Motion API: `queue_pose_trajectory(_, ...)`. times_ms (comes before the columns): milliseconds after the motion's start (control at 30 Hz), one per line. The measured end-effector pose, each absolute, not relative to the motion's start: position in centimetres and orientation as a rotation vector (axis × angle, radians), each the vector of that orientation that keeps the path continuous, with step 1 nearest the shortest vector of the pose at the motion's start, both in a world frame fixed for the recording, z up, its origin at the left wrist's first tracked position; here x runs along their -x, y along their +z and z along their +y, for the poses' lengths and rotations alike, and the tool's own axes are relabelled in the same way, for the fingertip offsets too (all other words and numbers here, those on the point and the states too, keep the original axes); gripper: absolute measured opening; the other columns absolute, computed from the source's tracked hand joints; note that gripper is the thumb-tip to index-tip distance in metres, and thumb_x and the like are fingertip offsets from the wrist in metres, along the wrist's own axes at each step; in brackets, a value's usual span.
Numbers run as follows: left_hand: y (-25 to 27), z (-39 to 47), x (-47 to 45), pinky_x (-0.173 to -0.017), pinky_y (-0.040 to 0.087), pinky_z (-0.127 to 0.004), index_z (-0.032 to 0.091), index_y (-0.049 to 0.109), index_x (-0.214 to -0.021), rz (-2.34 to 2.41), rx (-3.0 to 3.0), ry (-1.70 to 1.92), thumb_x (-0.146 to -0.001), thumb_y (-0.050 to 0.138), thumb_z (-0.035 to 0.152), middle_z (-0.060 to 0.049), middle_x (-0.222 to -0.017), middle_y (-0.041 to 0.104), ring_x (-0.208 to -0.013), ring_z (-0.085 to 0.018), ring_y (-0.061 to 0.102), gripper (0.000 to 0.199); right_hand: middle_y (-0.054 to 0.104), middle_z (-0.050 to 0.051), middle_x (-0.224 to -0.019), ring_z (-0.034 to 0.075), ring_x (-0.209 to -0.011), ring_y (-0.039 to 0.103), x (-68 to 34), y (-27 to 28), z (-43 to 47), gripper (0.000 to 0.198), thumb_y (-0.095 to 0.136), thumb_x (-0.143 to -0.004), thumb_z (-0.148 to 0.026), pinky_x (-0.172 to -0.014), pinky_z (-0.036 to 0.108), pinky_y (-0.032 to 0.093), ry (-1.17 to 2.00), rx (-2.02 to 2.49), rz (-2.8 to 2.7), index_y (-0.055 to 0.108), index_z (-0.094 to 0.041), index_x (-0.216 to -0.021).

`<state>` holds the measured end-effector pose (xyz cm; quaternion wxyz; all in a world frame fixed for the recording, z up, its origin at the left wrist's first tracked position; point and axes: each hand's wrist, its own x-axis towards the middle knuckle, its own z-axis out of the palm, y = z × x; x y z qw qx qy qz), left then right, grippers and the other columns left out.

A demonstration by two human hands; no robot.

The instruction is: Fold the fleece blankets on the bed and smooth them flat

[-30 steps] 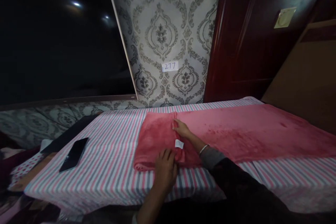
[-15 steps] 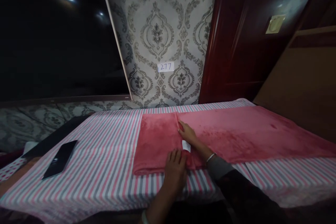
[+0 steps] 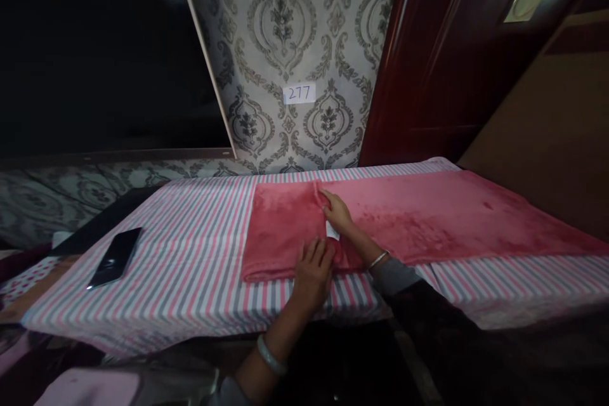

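Observation:
A pink plush blanket [image 3: 438, 209] lies across the striped cloth, its left part folded over into a thicker rectangle [image 3: 285, 228]. My right hand [image 3: 337, 210] is closed on the upper part of the folded edge, fingers pinching the plush. Lower down, my left hand [image 3: 313, 271] rests on the folded part near its front right corner. Its fingers are stretched out over the fabric; the thumb is hard to make out. Between the hands a white label [image 3: 332, 231] shows at the edge, with a bunched red bit of plush beside my left fingers.
Pink, grey and white striped cloth [image 3: 200, 254] covers the table. A black phone [image 3: 117, 257] lies on its left side. Behind stand a dark television screen [image 3: 104, 57] and a patterned wall bearing a paper marked 277 [image 3: 299, 93]. A pink object [image 3: 90, 387] shows at the lower left.
My view has tilted down, so the whole scene sits higher. Both hands stay at about the same places on the folded edge; the blanket looks nearly unchanged.

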<state>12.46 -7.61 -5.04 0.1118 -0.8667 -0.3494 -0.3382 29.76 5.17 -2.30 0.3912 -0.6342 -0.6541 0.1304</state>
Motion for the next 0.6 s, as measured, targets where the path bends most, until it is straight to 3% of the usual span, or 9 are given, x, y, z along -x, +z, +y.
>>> queue_pose_trajectory(233,-5.0,-7.5,-12.5,-0.105,0.048,-0.048,0.017,0.064,-0.124,-0.931,2.521,-1.009,-0.092,0.055,0.017,-0.014,-0.125,0.070,-0.121,-0.027,0.062,0.034,0.061,0.018,-0.133,0.029,-0.124,0.058,-30.8,-3.4,4.2,0.061,0.057,-0.084,-0.021,-0.108,0.042,0.044,0.357,1.669,-1.545,0.050,-0.010,-0.143)
queue_pose_trajectory(433,-4.4,-8.1,-12.2,-0.110,0.045,-0.049,0.017,0.065,-0.123,-0.838,2.610,-1.076,-0.094,0.050,0.020,-0.013,-0.128,0.068,-0.124,-0.025,0.061,0.033,0.060,0.011,-0.138,0.028,-0.124,0.058,-30.9,-5.2,1.0,0.075,0.065,-0.077,-0.028,-0.106,0.045,0.047,0.394,1.545,-1.594,0.045,-0.020,-0.148)
queue_pose_trajectory(600,-1.7,-7.2,-9.0,-0.113,0.042,-0.050,0.016,0.062,-0.129,-1.059,2.514,-1.018,-0.094,0.044,0.016,-0.014,-0.131,0.067,-0.126,-0.026,0.059,0.040,0.056,0.014,-0.142,0.030,-0.130,0.053,-30.7,-5.5,-0.4,0.081,0.066,-0.069,-0.024,-0.111,0.047,0.043,0.417,1.487,-1.593,0.046,-0.016,-0.147)
